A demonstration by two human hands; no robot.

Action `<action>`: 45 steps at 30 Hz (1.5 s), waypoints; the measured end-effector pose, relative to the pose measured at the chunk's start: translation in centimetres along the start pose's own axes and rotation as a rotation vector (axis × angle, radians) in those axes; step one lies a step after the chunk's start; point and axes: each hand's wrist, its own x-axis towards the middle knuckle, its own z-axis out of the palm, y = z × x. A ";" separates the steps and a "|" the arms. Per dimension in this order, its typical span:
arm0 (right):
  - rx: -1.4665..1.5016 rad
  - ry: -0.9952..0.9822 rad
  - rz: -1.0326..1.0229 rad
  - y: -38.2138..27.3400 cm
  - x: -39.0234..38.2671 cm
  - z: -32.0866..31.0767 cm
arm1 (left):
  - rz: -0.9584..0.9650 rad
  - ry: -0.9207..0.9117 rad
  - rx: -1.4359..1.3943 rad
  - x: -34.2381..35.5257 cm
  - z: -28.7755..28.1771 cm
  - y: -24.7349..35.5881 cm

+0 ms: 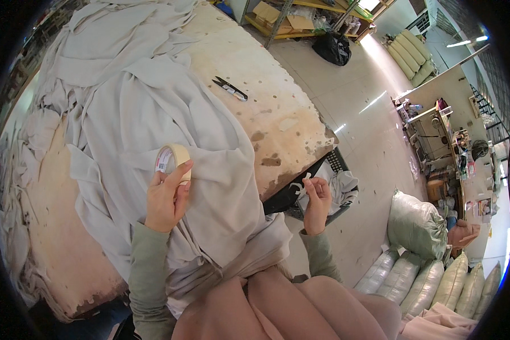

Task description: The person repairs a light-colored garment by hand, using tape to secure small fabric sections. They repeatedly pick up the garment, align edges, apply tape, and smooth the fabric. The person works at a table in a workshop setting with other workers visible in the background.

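Left hand (165,203) is closed around a tape roll (181,156) at its twelve o'clock over grey cloth (212,175), ten o'clock from the right hand (318,204), which pinches a small pale scrap (306,177), with snips (230,89) at the left hand's one o'clock.

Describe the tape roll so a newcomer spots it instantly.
Find the big worn table with pale grey cloth heaped on it. Over that cloth, the person's left hand grips the tape roll. Its stiff cream ring shape sets it apart from the soft folds around it.
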 end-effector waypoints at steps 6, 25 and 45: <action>-0.873 0.280 -0.438 -0.6 1.3 -2.5 | -0.022 -0.019 -0.003 0.0 -0.1 0.2; -1.096 -0.846 0.187 -2.3 -1.5 -6.2 | -0.505 0.115 -0.847 0.2 -1.6 2.0; -1.344 -1.008 -0.419 -3.9 -1.5 -4.2 | -0.512 0.198 -1.088 0.9 -2.2 2.2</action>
